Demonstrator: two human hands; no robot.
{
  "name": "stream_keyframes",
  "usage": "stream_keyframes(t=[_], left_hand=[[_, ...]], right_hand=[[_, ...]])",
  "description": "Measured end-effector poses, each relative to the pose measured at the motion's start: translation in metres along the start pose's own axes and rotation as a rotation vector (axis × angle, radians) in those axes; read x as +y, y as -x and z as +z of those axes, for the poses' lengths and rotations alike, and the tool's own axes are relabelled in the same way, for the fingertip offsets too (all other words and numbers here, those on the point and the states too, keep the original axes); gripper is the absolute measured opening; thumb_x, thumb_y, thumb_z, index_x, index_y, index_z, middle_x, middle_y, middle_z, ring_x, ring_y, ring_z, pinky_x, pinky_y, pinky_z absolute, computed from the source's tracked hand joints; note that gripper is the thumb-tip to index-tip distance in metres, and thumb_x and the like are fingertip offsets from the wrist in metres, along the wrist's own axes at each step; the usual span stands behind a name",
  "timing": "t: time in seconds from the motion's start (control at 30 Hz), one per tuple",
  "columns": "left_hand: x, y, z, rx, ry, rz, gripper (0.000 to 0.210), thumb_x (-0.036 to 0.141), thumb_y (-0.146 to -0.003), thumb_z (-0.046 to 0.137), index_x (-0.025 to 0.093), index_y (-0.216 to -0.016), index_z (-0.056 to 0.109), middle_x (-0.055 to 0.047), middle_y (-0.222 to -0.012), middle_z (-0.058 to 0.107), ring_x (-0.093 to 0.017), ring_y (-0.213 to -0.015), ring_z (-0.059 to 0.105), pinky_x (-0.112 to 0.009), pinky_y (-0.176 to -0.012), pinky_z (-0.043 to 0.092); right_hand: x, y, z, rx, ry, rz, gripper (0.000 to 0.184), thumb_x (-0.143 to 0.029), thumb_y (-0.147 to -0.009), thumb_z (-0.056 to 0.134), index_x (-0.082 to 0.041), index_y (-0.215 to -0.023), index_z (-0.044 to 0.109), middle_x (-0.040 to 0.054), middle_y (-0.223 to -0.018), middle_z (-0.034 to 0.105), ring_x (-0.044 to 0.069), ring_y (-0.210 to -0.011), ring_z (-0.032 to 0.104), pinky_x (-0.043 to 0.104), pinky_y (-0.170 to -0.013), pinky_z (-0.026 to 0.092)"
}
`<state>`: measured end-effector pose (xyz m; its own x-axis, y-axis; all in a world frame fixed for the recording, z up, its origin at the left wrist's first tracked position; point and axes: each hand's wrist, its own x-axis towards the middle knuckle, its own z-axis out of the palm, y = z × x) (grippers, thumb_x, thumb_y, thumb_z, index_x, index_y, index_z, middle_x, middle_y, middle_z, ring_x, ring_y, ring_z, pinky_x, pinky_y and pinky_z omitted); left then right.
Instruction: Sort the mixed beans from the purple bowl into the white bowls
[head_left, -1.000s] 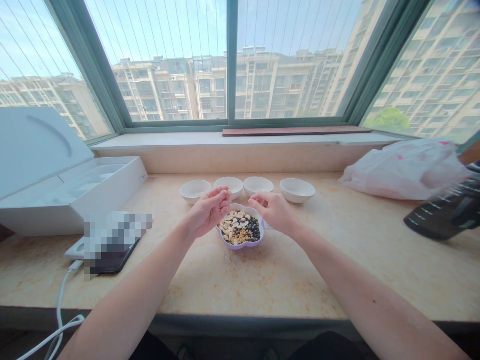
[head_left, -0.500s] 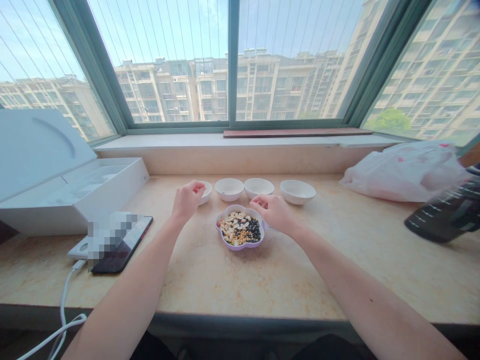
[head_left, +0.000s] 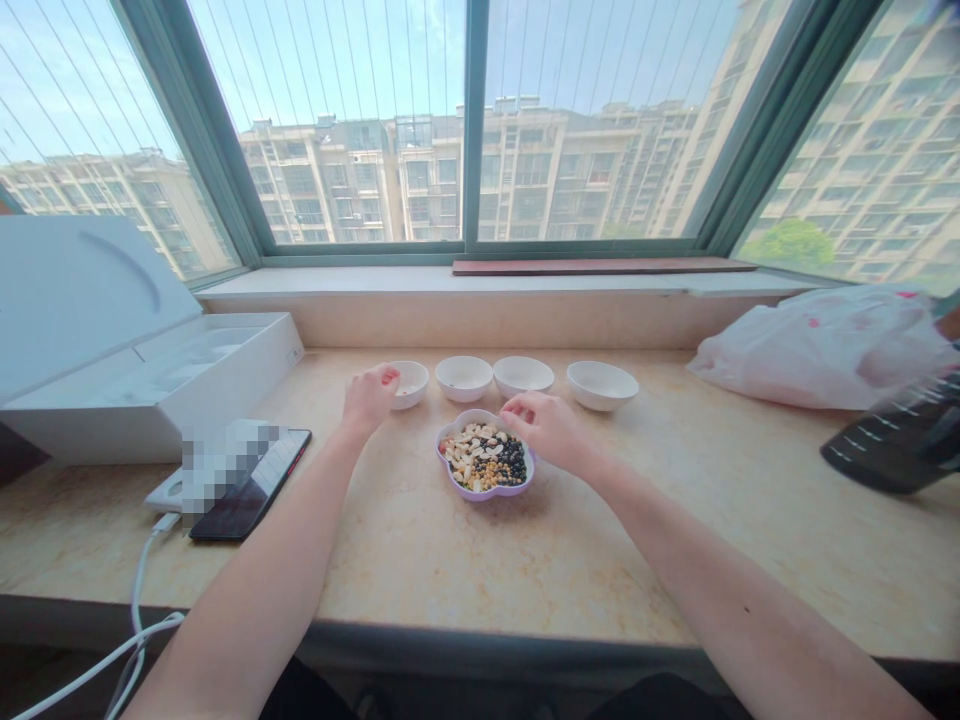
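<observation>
My left hand is at the left edge of the leftmost white bowl, its fingertips pinched together over the rim. What they hold, if anything, does not show. A few tiny specks lie in that bowl. Over the back right rim of a purple, flower-shaped dish, my right hand has its fingers curled into a pinch; any small thing in it is hidden. Peanuts, black beans and yellow kernels fill the dish in a mix.
Further white bowls stand in the row: one with small specks, one partly behind my right hand, and one at the right. A phone and an open white box are left; a plastic bag and dark jug right.
My left hand has drawn back slightly left from the leftmost bowl, so more of its inside shows. My right hand stays by the dish. The whole view has shifted slightly.
</observation>
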<state>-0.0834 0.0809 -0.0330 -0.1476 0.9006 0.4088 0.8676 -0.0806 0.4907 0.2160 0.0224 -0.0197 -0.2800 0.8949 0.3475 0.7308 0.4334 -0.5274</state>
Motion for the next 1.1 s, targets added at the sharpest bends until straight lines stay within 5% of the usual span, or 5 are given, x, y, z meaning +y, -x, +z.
stream_keyframes(t=[0.23,0.43,0.7,0.97,1.1], left_hand=[[-0.002,0.002,0.004,0.087,0.078,0.044,0.041,0.009,-0.08,0.051,0.016,-0.117,0.068,-0.013,-0.134,0.059,-0.026,-0.121,0.06,-0.036,-0.11,0.043],[-0.004,0.004,0.007,0.045,0.117,-0.194,0.056,0.006,-0.078,0.052,0.009,-0.134,0.057,-0.017,-0.136,0.059,-0.028,-0.128,0.056,-0.036,-0.111,0.042],[-0.004,0.002,0.005,-0.001,0.105,-0.256,0.053,0.006,-0.081,0.05,0.009,-0.131,0.063,-0.016,-0.138,0.062,-0.029,-0.132,0.055,-0.037,-0.114,0.039],[-0.003,0.004,-0.002,-0.022,0.106,-0.229,0.054,0.007,-0.08,0.047,0.009,-0.131,0.064,-0.017,-0.136,0.064,-0.029,-0.13,0.056,-0.038,-0.112,0.04],[-0.004,0.004,-0.003,-0.024,0.103,-0.22,0.055,0.007,-0.078,0.047,0.01,-0.13,0.065,-0.016,-0.134,0.065,-0.028,-0.128,0.058,-0.037,-0.111,0.042]], right_hand=[[0.007,-0.001,0.01,-0.123,0.026,-0.017,0.034,-0.016,-0.086,0.057,-0.023,-0.114,0.074,0.0058,-0.115,0.076,0.025,-0.101,0.071,0.037,-0.087,0.053],[0.005,-0.002,0.016,-0.21,0.056,-0.004,0.052,-0.001,-0.082,0.046,-0.02,-0.123,0.072,0.0069,-0.127,0.071,0.025,-0.117,0.066,0.037,-0.102,0.05],[-0.008,-0.002,0.016,-0.239,0.108,-0.039,0.038,-0.016,-0.095,0.046,-0.02,-0.124,0.07,0.0074,-0.127,0.071,0.024,-0.116,0.066,0.035,-0.101,0.049],[-0.029,-0.062,0.025,-0.244,0.408,-0.046,0.04,-0.023,-0.097,0.047,-0.018,-0.134,0.062,0.0123,-0.136,0.064,0.026,-0.122,0.061,0.035,-0.1,0.046],[-0.031,-0.075,0.03,-0.3,0.432,-0.047,0.034,-0.021,-0.097,0.046,-0.019,-0.116,0.074,0.0117,-0.12,0.073,0.027,-0.109,0.067,0.033,-0.09,0.05]])
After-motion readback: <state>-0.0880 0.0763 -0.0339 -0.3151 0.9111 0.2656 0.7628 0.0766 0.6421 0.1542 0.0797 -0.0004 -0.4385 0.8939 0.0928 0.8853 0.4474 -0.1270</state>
